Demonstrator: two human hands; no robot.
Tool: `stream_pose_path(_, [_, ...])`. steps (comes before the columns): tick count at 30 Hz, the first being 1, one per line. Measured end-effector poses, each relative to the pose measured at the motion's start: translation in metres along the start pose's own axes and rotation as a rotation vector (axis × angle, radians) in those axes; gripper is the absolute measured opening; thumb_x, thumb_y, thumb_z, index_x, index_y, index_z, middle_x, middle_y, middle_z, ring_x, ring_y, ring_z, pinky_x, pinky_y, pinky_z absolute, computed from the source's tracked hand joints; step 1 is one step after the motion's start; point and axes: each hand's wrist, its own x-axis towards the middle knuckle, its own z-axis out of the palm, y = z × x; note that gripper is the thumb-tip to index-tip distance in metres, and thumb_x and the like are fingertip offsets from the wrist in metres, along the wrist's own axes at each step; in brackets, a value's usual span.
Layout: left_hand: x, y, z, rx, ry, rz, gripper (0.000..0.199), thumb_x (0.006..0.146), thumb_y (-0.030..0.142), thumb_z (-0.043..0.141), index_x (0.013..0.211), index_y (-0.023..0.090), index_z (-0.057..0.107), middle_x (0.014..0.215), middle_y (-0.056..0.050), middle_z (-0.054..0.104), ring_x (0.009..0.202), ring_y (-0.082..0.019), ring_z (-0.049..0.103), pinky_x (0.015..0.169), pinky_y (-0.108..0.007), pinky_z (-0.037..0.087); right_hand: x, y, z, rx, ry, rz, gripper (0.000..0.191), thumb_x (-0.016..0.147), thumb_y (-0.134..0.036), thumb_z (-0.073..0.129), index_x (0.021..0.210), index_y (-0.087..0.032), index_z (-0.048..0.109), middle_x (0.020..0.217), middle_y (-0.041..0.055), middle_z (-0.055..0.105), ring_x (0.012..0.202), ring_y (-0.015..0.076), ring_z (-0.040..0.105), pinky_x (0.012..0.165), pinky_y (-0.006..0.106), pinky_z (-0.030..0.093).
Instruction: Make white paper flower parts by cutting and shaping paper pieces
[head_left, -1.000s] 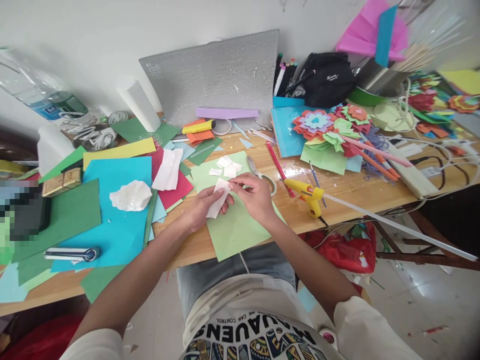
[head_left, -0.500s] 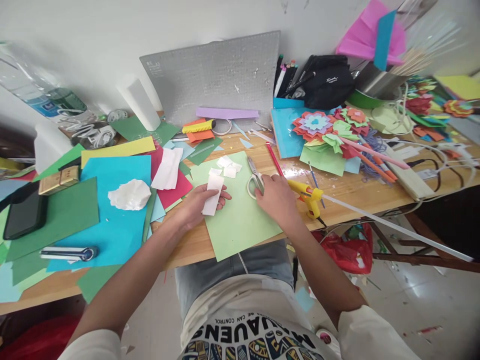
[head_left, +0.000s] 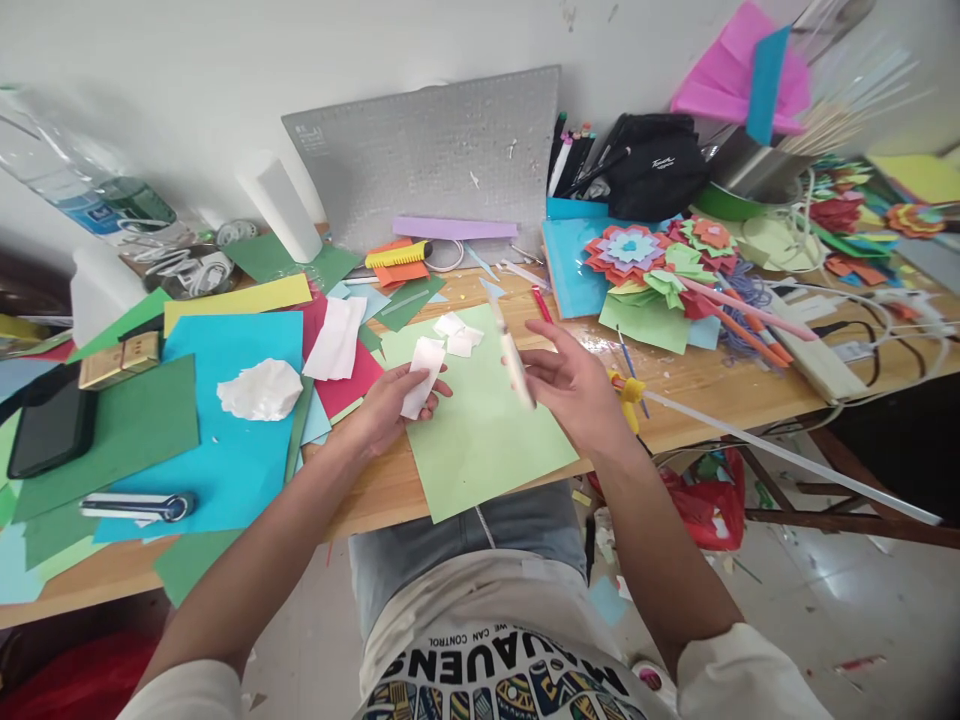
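My left hand (head_left: 396,405) is closed on a small white paper strip (head_left: 424,376), thumb on top, over the left edge of a light green sheet (head_left: 487,440). Above the sheet's right side, my right hand (head_left: 566,385) holds scissors (head_left: 514,362) by the handles, turned on edge and blurred, the points facing away from me. The thumb of that hand is lifted off the handles. White paper scraps (head_left: 458,334) lie on the upper part of the green sheet, just beyond my left hand.
A crumpled white piece (head_left: 260,389) rests on blue paper (head_left: 225,470) at left, near a stapler (head_left: 138,506) and phone (head_left: 52,425). A yellow glue gun (head_left: 628,392) with a long glue stick lies right, partly hidden. Paper flowers (head_left: 628,250) lie behind it; a grey cutting mat (head_left: 427,160) leans on the wall.
My right hand has lifted the scissors off the green sheet and turned them on edge, its fingers spreading. The paper strip in my left hand has shifted slightly.
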Motion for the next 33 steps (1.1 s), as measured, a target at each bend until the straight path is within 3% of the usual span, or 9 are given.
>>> stream_pose_path(4, [-0.002, 0.002, 0.001, 0.047, -0.003, -0.017, 0.026, 0.088, 0.031, 0.064, 0.103, 0.009, 0.068, 0.102, -0.016, 0.074, 0.07, -0.014, 0.067, 0.065, -0.026, 0.056, -0.005, -0.004, 0.004, -0.043, -0.2, 0.122, 0.064, 0.061, -0.041, 0.086, 0.118, -0.021, 0.064, 0.079, -0.0014, 0.059, 0.072, 0.0149, 0.055, 0.061, 0.027, 0.043])
stream_pose_path(11, [-0.004, 0.004, 0.001, 0.031, -0.075, -0.013, 0.029, 0.09, 0.031, 0.064, 0.107, 0.009, 0.071, 0.11, -0.019, 0.074, 0.083, -0.021, 0.073, 0.078, -0.033, 0.06, -0.008, -0.014, 0.006, -0.449, -0.377, 0.133, 0.044, 0.066, -0.05, 0.081, 0.094, -0.019, 0.067, 0.076, -0.0019, 0.054, 0.068, 0.0133, 0.046, 0.059, 0.026, 0.035])
stream_pose_path(17, [-0.007, 0.005, 0.002, 0.013, -0.161, -0.066, 0.027, 0.09, 0.028, 0.064, 0.102, 0.006, 0.073, 0.111, -0.022, 0.074, 0.094, -0.027, 0.074, 0.084, -0.037, 0.06, 0.001, -0.008, 0.009, -0.411, -0.499, 0.147, 0.042, 0.07, -0.054, 0.077, 0.091, -0.019, 0.069, 0.073, -0.0019, 0.054, 0.067, 0.013, 0.043, 0.06, 0.026, 0.034])
stream_pose_path(26, [-0.007, 0.003, -0.001, 0.015, -0.212, -0.115, 0.026, 0.089, 0.027, 0.065, 0.102, 0.005, 0.073, 0.11, -0.023, 0.074, 0.091, -0.027, 0.075, 0.086, -0.036, 0.06, 0.008, -0.006, 0.012, -0.329, -0.57, 0.161, 0.039, 0.072, -0.053, 0.075, 0.086, -0.017, 0.072, 0.073, -0.0017, 0.056, 0.067, 0.0124, 0.042, 0.061, 0.026, 0.035])
stream_pose_path(33, [-0.006, 0.003, 0.001, 0.015, -0.158, -0.131, 0.025, 0.087, 0.024, 0.065, 0.1, 0.005, 0.074, 0.107, -0.023, 0.074, 0.088, -0.027, 0.075, 0.078, -0.033, 0.062, 0.009, 0.003, 0.016, -0.278, -0.537, 0.171, 0.042, 0.072, -0.052, 0.076, 0.095, -0.017, 0.077, 0.078, 0.0007, 0.063, 0.069, 0.014, 0.046, 0.062, 0.026, 0.036])
